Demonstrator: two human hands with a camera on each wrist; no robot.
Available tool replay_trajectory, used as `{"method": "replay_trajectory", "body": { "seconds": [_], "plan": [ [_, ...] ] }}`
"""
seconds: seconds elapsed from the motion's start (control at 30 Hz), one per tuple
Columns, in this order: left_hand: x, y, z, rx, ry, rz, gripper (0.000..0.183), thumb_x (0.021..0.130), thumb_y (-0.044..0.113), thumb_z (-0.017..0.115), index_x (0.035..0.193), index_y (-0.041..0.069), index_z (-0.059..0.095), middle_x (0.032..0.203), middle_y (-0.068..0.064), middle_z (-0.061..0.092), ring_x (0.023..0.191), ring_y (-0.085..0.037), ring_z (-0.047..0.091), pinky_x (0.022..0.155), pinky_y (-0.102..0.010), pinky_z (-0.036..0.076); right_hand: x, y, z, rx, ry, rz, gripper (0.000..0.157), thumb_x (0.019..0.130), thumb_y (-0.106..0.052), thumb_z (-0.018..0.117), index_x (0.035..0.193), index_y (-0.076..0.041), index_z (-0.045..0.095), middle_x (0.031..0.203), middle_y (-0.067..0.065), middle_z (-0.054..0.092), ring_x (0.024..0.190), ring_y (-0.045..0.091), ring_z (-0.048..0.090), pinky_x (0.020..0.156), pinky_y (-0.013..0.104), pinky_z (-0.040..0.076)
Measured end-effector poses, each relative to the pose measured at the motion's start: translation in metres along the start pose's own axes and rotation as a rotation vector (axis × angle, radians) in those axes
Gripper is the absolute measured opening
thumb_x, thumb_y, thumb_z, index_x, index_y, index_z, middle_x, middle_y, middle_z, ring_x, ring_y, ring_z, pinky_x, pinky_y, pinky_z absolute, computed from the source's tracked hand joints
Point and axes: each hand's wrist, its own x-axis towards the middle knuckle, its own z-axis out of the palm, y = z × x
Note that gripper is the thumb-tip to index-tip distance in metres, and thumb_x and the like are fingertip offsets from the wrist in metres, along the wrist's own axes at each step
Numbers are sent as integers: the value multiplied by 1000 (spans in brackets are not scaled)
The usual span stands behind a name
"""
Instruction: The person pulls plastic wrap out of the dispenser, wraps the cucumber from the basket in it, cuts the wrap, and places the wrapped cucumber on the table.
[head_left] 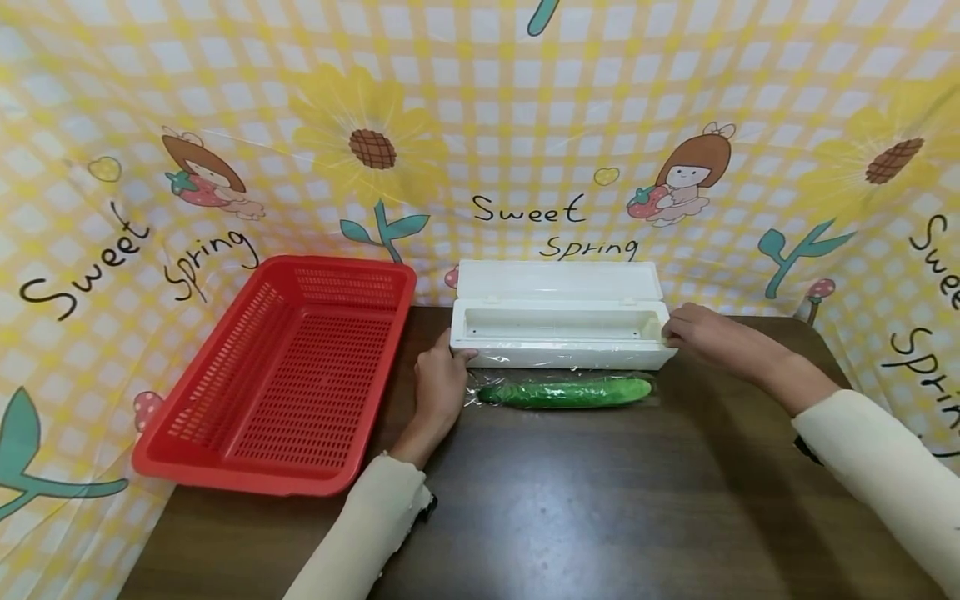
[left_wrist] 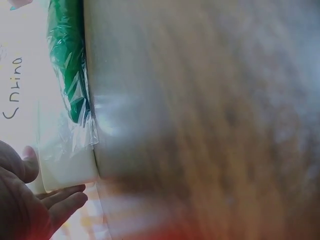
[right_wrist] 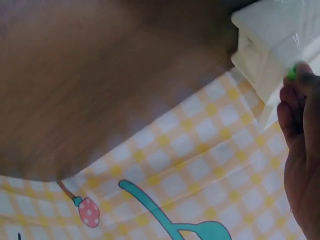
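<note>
A white cling film dispenser box [head_left: 562,357] lies at the back of the table with its lid [head_left: 558,280] raised. Clear film hangs from its front edge and covers a green cucumber [head_left: 566,392] lying just before it. At the box's left end, my left hand [head_left: 441,379] grips the corner; in the left wrist view its thumb and fingers [left_wrist: 67,206] straddle that end. My right hand [head_left: 708,337] is at the opposite end, fingers bent. There it pinches a small green piece [right_wrist: 291,74], mostly hidden by the fingertips in the right wrist view.
A red perforated plastic basket [head_left: 375,400] stands left of my left hand, near the box. Behind the brown table [head_left: 570,508] hangs a yellow checked cloth [head_left: 510,125], close behind the raised lid. The cloth also runs along both sides.
</note>
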Motion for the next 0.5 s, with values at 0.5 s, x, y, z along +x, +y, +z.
{"method": "replay_trajectory", "body": {
  "seconds": [0.5],
  "plan": [
    [-3,13,-16,-47,-199,-110,72,87,24,71,145,-1,36,135,-23,53,122,-38,53,100,-51,42,-12,-38,-1,109,5,619,15,92,3,54,105,8,60,98,20,61,89,34,57,75,46,49]
  ]
}}
